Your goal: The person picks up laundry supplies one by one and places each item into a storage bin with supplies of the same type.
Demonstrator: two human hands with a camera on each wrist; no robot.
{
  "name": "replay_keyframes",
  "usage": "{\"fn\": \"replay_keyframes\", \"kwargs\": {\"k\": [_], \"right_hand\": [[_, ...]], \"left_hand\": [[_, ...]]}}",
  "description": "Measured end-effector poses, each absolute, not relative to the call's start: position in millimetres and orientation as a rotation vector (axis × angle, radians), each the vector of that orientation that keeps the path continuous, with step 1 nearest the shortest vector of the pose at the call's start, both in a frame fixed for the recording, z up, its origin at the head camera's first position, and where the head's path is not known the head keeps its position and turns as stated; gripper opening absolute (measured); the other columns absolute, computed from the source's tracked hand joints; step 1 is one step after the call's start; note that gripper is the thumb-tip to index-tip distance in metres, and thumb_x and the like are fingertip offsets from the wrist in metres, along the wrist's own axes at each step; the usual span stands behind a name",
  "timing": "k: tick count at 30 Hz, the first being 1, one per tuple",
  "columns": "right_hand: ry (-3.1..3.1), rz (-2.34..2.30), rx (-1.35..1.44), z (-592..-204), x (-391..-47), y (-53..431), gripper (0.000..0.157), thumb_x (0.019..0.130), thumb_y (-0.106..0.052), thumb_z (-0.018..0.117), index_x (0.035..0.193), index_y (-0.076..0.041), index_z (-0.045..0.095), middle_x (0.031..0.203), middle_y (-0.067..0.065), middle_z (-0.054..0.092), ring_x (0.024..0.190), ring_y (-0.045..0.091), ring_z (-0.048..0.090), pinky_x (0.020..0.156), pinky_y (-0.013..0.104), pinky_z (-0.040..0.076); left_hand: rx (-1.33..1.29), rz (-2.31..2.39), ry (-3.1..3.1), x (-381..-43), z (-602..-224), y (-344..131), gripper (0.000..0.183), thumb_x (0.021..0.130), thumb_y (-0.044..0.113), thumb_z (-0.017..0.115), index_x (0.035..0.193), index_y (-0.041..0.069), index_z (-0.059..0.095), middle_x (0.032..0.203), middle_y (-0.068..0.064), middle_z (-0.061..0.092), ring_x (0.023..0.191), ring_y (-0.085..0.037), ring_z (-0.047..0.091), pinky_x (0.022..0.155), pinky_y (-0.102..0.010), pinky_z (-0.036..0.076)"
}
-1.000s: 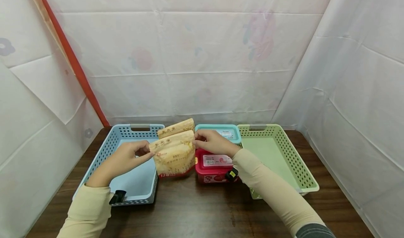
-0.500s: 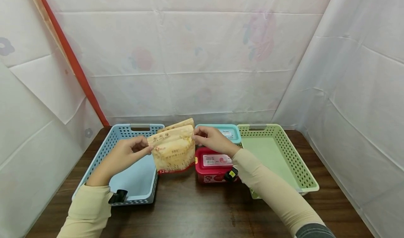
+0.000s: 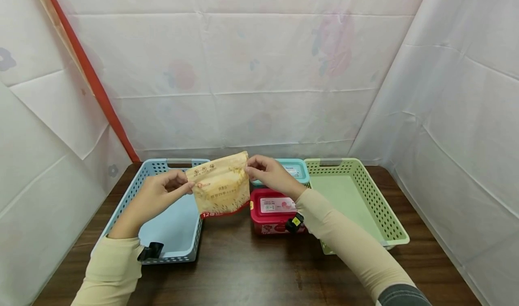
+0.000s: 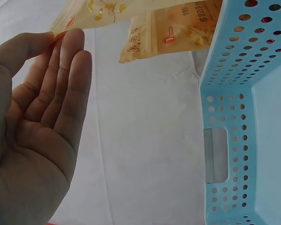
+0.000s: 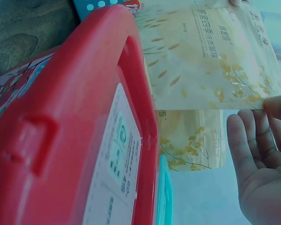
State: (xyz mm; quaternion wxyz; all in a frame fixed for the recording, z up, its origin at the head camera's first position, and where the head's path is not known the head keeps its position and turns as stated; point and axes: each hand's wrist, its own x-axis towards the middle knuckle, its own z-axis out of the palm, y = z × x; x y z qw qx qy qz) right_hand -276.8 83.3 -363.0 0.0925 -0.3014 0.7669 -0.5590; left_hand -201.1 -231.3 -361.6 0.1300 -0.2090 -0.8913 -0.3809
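A yellow printed pouch with a red bottom edge hangs upright between my two hands. My left hand pinches its upper left corner between thumb and fingers. At the opposite corner, my right hand pinches the pouch the same way. A second yellow pouch stands behind the held one; the head view hides it, while both wrist views show part of it. Close under my right forearm sits a red lidded box with a pale label. Behind this box is a teal-lidded box, partly covered by my right hand.
On the left, a light blue perforated basket stands below my left forearm. A green perforated basket is on the right, partly behind my right sleeve. Both rest on a dark wooden table. White sheeting surrounds the back and sides.
Both hands have lifted the held pouch a little upward and away. It now covers the second pouch behind it, whose top showed before in the head view.
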Motion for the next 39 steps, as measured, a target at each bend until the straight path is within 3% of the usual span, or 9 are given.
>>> {"fn": "replay_keyframes", "kwargs": {"k": [7,13,18,22,29,36,39], "right_hand": [[2.274,-1.733,-0.887,-362,-278,82,0.018,0.103,-0.023,0.059,0.112,-0.009,0.065,0.099,0.011,0.064,0.092,0.027,0.063,0.084,0.038,0.057],[2.238,-1.848,-0.864,-359,-274,77,0.021,0.102,-0.021,0.062,0.117,-0.006,0.062,0.103,0.012,0.063,0.094,0.031,0.064,0.090,0.054,0.053],[2.210,-1.910,-0.859,-357,-272,74,0.022,0.101,-0.019,0.063,0.117,-0.005,0.059,0.103,0.012,0.062,0.096,0.038,0.062,0.091,0.059,0.050],[2.200,-1.928,-0.851,-358,-272,72,0.020,0.101,-0.018,0.063,0.115,-0.005,0.059,0.103,0.012,0.062,0.098,0.042,0.061,0.090,0.056,0.052],[2.197,-1.949,-0.880,-358,-271,68,0.019,0.101,-0.019,0.064,0.114,-0.005,0.061,0.103,0.012,0.063,0.095,0.038,0.061,0.083,0.038,0.057],[2.162,-1.994,-0.878,-360,-268,60,0.021,0.100,-0.019,0.064,0.114,-0.003,0.061,0.101,0.013,0.062,0.096,0.044,0.060,0.083,0.036,0.057],[2.142,-2.003,-0.877,-360,-268,56,0.022,0.101,-0.019,0.064,0.115,-0.002,0.060,0.102,0.016,0.061,0.098,0.046,0.060,0.086,0.041,0.057]], "left_hand": [[-0.593,-1.111,-2.504,-200,-358,-230,0.005,0.096,0.018,0.071,0.095,0.013,0.070,0.086,0.003,0.072,0.072,-0.010,0.068,0.060,-0.024,0.053],[-0.532,-1.176,-2.453,-197,-350,-230,0.007,0.096,0.018,0.071,0.097,0.011,0.071,0.087,0.000,0.073,0.075,-0.009,0.069,0.063,-0.020,0.052],[-0.501,-1.217,-2.428,-195,-347,-230,0.010,0.096,0.018,0.071,0.099,0.009,0.071,0.089,-0.002,0.074,0.076,-0.008,0.070,0.065,-0.018,0.053],[-0.469,-1.219,-2.432,-194,-345,-230,0.012,0.096,0.020,0.071,0.101,0.009,0.072,0.091,-0.002,0.074,0.077,-0.007,0.069,0.065,-0.018,0.053],[-0.417,-1.241,-2.434,-194,-347,-235,0.014,0.095,0.021,0.072,0.104,0.010,0.072,0.095,-0.004,0.074,0.079,-0.006,0.070,0.066,-0.017,0.053],[-0.385,-1.226,-2.414,-194,-349,-243,0.015,0.095,0.019,0.072,0.106,0.009,0.072,0.095,-0.006,0.073,0.079,-0.004,0.069,0.067,-0.015,0.053],[-0.365,-1.241,-2.398,-194,-349,-246,0.015,0.095,0.018,0.072,0.107,0.008,0.072,0.094,-0.005,0.073,0.079,-0.005,0.068,0.067,-0.015,0.052]]}}
